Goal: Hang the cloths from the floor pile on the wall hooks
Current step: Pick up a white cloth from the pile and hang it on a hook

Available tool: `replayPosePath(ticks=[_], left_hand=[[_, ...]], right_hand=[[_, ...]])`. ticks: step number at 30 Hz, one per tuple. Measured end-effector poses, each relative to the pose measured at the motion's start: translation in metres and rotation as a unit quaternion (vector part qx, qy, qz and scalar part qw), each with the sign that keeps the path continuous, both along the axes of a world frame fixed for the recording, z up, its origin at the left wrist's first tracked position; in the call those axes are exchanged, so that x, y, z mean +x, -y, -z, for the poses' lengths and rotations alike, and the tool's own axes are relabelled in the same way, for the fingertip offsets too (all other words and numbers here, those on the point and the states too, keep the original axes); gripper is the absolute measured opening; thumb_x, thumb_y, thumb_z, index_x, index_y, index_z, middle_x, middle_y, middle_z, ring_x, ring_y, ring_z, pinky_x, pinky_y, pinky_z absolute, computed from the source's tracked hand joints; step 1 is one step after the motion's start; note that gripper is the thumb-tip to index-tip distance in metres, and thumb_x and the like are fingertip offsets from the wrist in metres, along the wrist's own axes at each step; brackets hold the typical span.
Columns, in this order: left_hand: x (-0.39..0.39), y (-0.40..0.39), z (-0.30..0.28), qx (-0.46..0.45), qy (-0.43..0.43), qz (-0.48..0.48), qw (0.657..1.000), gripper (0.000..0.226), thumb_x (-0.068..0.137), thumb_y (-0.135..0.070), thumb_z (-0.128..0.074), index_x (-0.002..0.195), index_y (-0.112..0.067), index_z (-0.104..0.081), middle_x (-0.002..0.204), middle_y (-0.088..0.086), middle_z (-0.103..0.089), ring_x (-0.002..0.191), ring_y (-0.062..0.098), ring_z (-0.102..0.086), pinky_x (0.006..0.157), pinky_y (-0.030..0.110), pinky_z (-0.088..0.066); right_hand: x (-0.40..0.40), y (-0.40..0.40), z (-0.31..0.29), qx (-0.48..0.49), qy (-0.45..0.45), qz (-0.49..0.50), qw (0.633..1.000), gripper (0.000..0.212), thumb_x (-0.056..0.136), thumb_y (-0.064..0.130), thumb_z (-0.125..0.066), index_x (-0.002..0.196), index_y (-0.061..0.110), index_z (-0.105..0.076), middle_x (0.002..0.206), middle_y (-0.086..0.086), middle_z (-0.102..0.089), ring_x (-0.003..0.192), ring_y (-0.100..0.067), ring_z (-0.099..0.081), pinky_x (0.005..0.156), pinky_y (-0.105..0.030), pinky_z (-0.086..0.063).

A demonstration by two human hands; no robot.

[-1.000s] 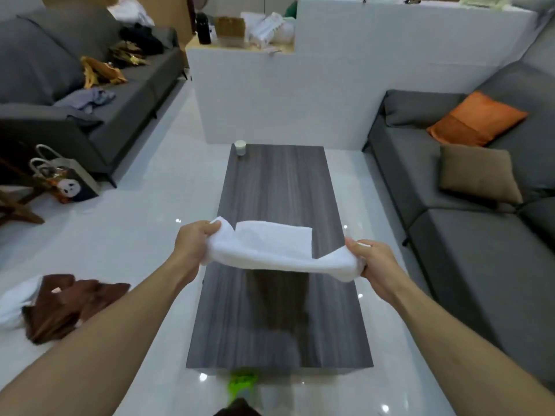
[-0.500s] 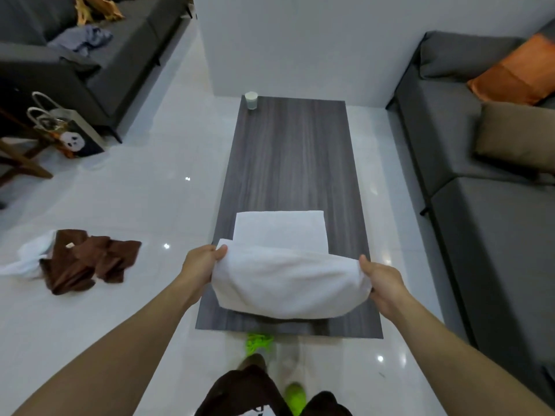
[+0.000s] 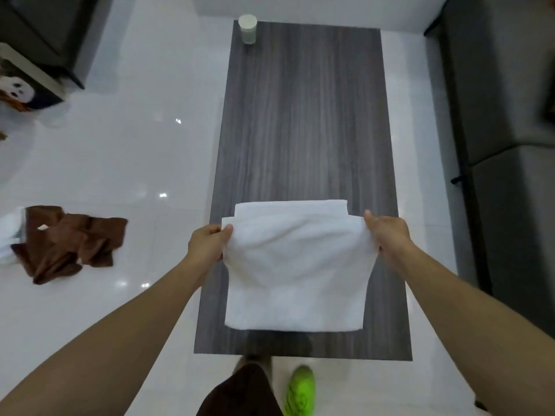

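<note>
From the head camera, looking straight down: a white cloth (image 3: pixel 295 274) lies folded on the near end of the dark wood-grain desk (image 3: pixel 306 130), its upper layer lifted at the two far corners. The left hand (image 3: pixel 207 243) pinches the left corner, thumb on top and fingers curled beneath; the right hand (image 3: pixel 387 232) holds the right corner the same way, so each grip is clamped on the cloth.

It looks like soft, thick terry — light, limp, nothing fragile about it. I'd judge it sags wherever it isn't supported, so corners or a folded edge are the sensible places to take it, and a hook would want a bunched edge or a loop, if it has one; none shows.

On the tiled floor (image 3: pixel 135 151) to the left, well apart from the desk, sits the rest of the pile — a crumpled brown cloth (image 3: pixel 72 241) with another white cloth (image 3: pixel 9 235) partly under it at the frame edge.

A small white cup (image 3: pixel 247 28) stands at the desk's far corner. No wall hooks are in view. No brand, label or legible writing anywhere.
</note>
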State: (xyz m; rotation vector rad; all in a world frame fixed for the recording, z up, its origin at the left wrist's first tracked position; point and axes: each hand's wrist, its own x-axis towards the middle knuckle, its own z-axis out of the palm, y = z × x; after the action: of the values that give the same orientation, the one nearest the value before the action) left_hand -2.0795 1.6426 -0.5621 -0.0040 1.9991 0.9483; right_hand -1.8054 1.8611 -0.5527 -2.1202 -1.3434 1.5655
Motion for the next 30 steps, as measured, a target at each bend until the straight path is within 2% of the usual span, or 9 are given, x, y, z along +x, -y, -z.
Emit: replayPosePath(ticks=[4,7,9,12,16,20,22,25,30], left_hand=[[-0.026,-0.039,0.051,-0.018,-0.004,0.002,1.0,0.021,0.094,-0.03,-0.066,0.085,-0.012,-0.073,0.098,0.013,-0.074,0.096,0.034,-0.071,0.086,0.049,-0.06],[-0.039,-0.063,0.091,-0.033,-0.02,0.017,0.999,0.023,0.094,-0.033,-0.066,0.088,-0.012,-0.073,0.097,0.012,-0.074,0.093,0.034,-0.071,0.086,0.051,-0.059],[-0.044,-0.074,0.114,-0.047,-0.035,0.034,0.998,0.024,0.093,-0.038,-0.064,0.091,-0.015,-0.072,0.098,0.009,-0.073,0.092,0.032,-0.071,0.088,0.049,-0.059],[-0.042,-0.072,0.143,-0.084,-0.043,0.083,0.992,0.022,0.093,-0.04,-0.063,0.098,-0.019,-0.069,0.1,0.006,-0.072,0.091,0.029,-0.07,0.086,0.041,-0.059],[-0.019,-0.033,0.162,-0.143,-0.01,0.165,0.976,0.023,0.098,-0.031,-0.061,0.1,-0.008,-0.064,0.093,0.009,-0.067,0.084,0.027,-0.065,0.07,0.032,-0.052],[0.006,0.026,0.168,-0.184,0.026,0.171,0.968,0.024,0.096,-0.031,-0.065,0.107,-0.01,-0.066,0.102,0.008,-0.068,0.093,0.026,-0.065,0.088,0.039,-0.054],[0.02,0.057,0.169,-0.2,0.043,0.172,0.964,0.02,0.095,-0.031,-0.066,0.106,-0.014,-0.067,0.104,0.007,-0.069,0.096,0.027,-0.066,0.094,0.046,-0.055],[0.041,0.099,0.168,-0.225,0.065,0.167,0.958,0.016,0.095,-0.031,-0.066,0.103,-0.017,-0.067,0.104,0.005,-0.068,0.097,0.027,-0.066,0.095,0.047,-0.055],[0.079,0.152,0.164,-0.242,0.062,0.138,0.958,0.013,0.093,-0.031,-0.067,0.094,-0.019,-0.072,0.098,0.006,-0.071,0.093,0.025,-0.067,0.095,0.046,-0.055]], right_hand=[[-0.026,-0.043,0.053,0.012,0.033,-0.03,0.999,0.037,0.093,0.038,-0.068,0.094,0.001,-0.068,0.091,-0.01,-0.066,0.08,-0.026,-0.063,0.073,-0.035,-0.053],[-0.049,-0.068,0.091,0.013,0.045,-0.037,0.998,0.033,0.094,0.037,-0.066,0.091,0.005,-0.066,0.088,-0.011,-0.062,0.075,-0.023,-0.059,0.065,-0.03,-0.049],[-0.06,-0.078,0.115,0.011,0.041,-0.039,0.998,0.033,0.095,0.04,-0.064,0.082,0.009,-0.065,0.089,-0.01,-0.064,0.081,-0.024,-0.062,0.074,-0.035,-0.051],[-0.06,-0.071,0.147,0.0,0.056,-0.072,0.996,0.038,0.095,0.045,-0.06,0.1,0.009,-0.07,0.101,-0.006,-0.07,0.09,-0.023,-0.066,0.085,-0.038,-0.052],[-0.017,-0.02,0.175,-0.033,0.143,-0.109,0.983,0.037,0.09,0.043,-0.064,0.11,0.013,-0.067,0.104,-0.006,-0.07,0.088,-0.025,-0.067,0.071,-0.033,-0.052],[0.036,0.036,0.182,-0.087,0.185,-0.124,0.971,0.033,0.09,0.039,-0.065,0.106,0.01,-0.063,0.105,-0.008,-0.068,0.094,-0.029,-0.066,0.084,-0.045,-0.057],[0.057,0.062,0.176,-0.118,0.204,-0.151,0.96,0.028,0.093,0.037,-0.063,0.102,0.01,-0.062,0.102,-0.008,-0.065,0.092,-0.028,-0.063,0.081,-0.04,-0.054],[0.089,0.102,0.175,-0.153,0.236,-0.17,0.944,0.029,0.096,0.039,-0.06,0.095,0.01,-0.062,0.099,-0.009,-0.065,0.088,-0.026,-0.059,0.075,-0.033,-0.046],[0.125,0.157,0.171,-0.159,0.214,-0.112,0.957,0.021,0.094,0.038,-0.061,0.091,0.018,-0.063,0.097,-0.007,-0.066,0.095,-0.029,-0.061,0.09,-0.049,-0.053]])
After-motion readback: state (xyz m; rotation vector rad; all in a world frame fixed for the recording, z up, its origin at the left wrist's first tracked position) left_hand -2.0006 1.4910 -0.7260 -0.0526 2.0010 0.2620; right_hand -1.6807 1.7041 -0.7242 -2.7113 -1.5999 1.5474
